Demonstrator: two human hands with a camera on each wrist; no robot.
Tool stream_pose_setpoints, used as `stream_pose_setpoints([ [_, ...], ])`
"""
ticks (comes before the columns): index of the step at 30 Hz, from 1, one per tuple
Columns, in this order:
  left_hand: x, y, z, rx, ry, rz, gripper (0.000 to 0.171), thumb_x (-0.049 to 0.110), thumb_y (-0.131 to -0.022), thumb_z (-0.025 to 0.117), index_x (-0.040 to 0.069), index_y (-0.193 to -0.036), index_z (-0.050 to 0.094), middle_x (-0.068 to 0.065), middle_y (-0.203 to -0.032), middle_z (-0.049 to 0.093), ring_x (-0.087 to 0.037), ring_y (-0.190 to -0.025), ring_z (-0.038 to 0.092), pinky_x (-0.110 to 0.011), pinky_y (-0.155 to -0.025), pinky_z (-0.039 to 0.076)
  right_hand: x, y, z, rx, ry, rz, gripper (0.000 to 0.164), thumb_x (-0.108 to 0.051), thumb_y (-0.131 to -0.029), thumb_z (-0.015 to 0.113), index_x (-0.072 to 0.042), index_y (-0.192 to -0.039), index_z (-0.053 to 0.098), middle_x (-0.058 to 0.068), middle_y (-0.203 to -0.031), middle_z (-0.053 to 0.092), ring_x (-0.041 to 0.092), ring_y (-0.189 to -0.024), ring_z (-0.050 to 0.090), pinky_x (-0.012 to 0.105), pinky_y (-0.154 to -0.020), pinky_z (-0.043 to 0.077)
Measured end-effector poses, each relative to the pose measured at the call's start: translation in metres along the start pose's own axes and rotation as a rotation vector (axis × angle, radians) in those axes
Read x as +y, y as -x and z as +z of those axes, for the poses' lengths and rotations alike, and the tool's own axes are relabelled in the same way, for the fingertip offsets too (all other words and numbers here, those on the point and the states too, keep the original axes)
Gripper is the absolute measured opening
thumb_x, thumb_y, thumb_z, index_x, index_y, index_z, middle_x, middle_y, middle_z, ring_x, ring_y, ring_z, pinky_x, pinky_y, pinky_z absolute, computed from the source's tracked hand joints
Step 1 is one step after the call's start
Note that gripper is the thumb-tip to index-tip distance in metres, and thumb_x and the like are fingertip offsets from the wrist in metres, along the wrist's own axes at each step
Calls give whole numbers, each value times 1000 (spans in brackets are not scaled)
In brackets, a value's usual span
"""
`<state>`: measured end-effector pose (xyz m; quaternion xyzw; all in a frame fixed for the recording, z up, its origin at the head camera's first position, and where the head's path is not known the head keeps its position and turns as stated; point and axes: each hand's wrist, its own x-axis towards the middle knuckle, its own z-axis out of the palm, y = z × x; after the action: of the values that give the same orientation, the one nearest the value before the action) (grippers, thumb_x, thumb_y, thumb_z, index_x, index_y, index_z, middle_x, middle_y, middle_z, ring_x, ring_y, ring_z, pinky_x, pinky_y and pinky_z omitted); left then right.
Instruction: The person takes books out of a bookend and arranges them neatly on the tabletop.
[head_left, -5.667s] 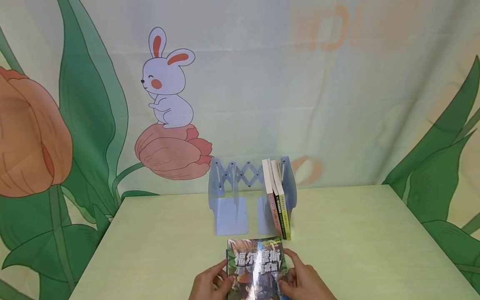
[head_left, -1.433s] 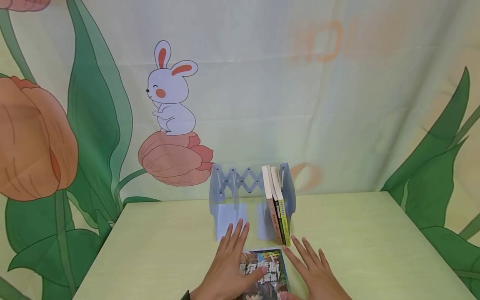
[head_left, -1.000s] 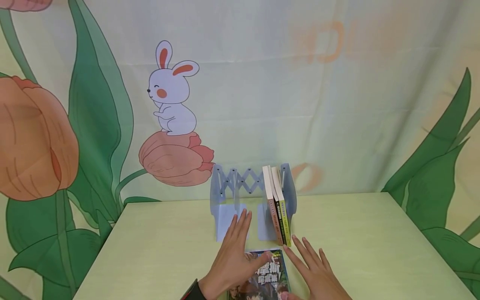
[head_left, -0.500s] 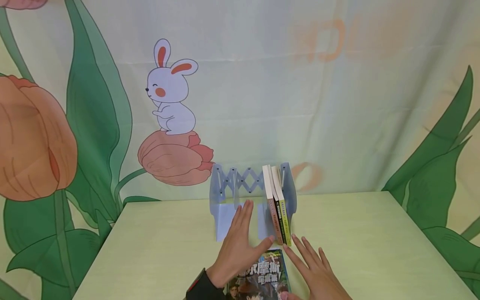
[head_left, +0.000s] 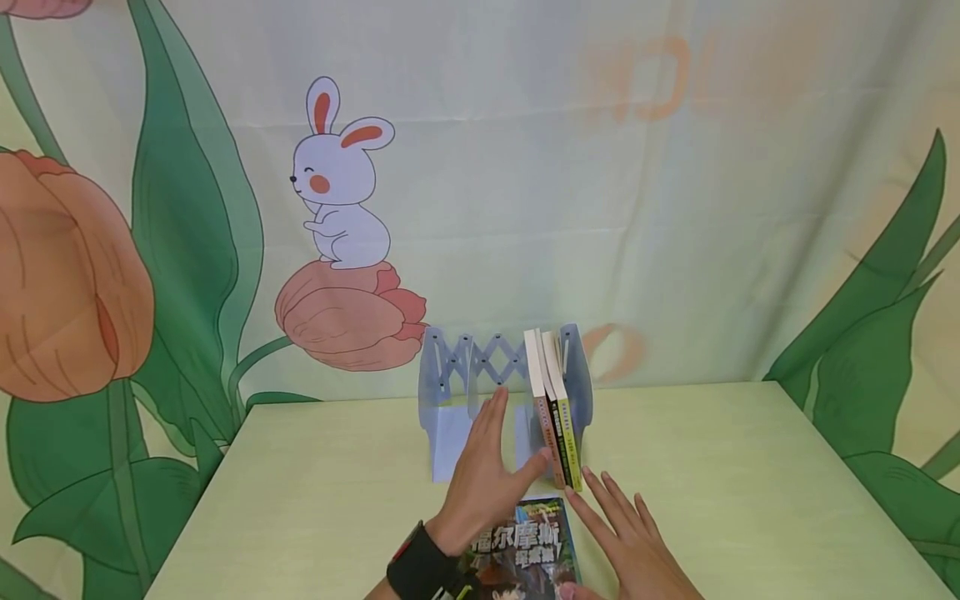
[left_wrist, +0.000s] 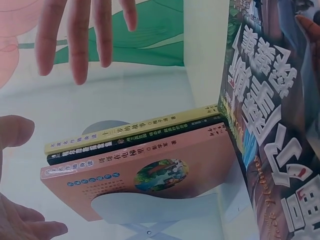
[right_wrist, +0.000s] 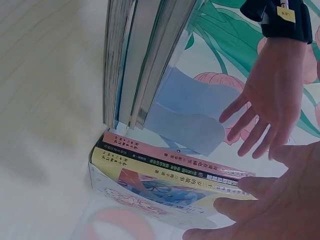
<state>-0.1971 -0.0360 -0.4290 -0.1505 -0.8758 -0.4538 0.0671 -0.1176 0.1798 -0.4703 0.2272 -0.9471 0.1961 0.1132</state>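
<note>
In the head view my left hand [head_left: 483, 483] hovers over the upper left part of a dark comic-style book [head_left: 525, 542], fingers straight and thumb spread. My right hand [head_left: 622, 542] is beside that book's right edge, fingers spread; its thumb tip overlaps the edge, and contact cannot be told. Neither hand grips anything. The right wrist view shows this book lies on a stack of several books [right_wrist: 150, 55]. Behind it, a pink book [left_wrist: 190, 155], a black one and a yellow book [left_wrist: 135, 127] lean in the right part of a light blue expandable bookend [head_left: 453, 437].
The pale green tabletop [head_left: 300, 483] extends to both sides of the bookend. A printed curtain [head_left: 487, 183] with a rabbit and tulips hangs right behind the table. My left wrist bears a black band [head_left: 427, 562].
Several seconds ago both hands held the dark book by its sides; they have let go. Over the last second my left hand has moved forward and slightly right, while the right stayed put.
</note>
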Motion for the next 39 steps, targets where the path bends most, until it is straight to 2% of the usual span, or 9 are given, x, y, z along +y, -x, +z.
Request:
stream_pose_setpoints([
  [4, 0, -4, 3, 18, 15, 5, 86, 48, -94, 60, 25, -159, 10, -8, -165, 17, -34, -151, 21, -63, -112, 29, 0, -1, -1, -1, -6, -1, 96, -60, -78, 72, -35, -157, 23, 0, -165, 21, 31, -147, 23, 72, -104, 27],
  [13, 3, -14, 9, 66, 36, 28, 80, 40, -96, 59, 27, -159, 12, -7, -163, 25, -33, -148, 31, -59, -110, 35, -2, -5, -4, -21, -83, 41, 90, -54, -81, 71, -40, -156, 22, -1, -165, 20, 34, -148, 22, 73, -107, 21],
  [17, 2, -17, 13, 85, 31, 44, 77, 37, -97, 59, 22, -159, 15, -10, -161, 29, -34, -145, 36, -58, -107, 39, -4, -6, -5, -29, -102, 60, 88, -53, -81, 71, -41, -155, 24, 1, -165, 22, 35, -148, 23, 73, -108, 19],
  [24, 1, -23, 20, 94, 29, 31, 74, 35, -98, 57, 19, -159, 18, -9, -161, 29, -32, -144, 38, -55, -106, 42, -4, -6, -5, -30, -102, 67, 87, -55, -81, 70, -42, -155, 24, 0, -165, 22, 35, -149, 23, 72, -109, 19],
  [32, 4, -28, 25, 107, 36, 57, 71, 32, -98, 56, 14, -158, 22, -14, -158, 34, -36, -139, 44, -55, -103, 44, -4, -6, -4, -20, -99, 64, 88, -54, -81, 71, -41, -155, 25, 0, -164, 23, 36, -148, 24, 73, -108, 20],
  [39, 6, -30, 28, 97, 63, 42, 68, 33, -99, 54, 12, -157, 24, -14, -158, 35, -35, -140, 43, -55, -106, 42, -3, -6, -3, -24, -103, 62, 86, -53, -82, 70, -40, -155, 26, 3, -163, 26, 38, -147, 26, 74, -106, 22],
])
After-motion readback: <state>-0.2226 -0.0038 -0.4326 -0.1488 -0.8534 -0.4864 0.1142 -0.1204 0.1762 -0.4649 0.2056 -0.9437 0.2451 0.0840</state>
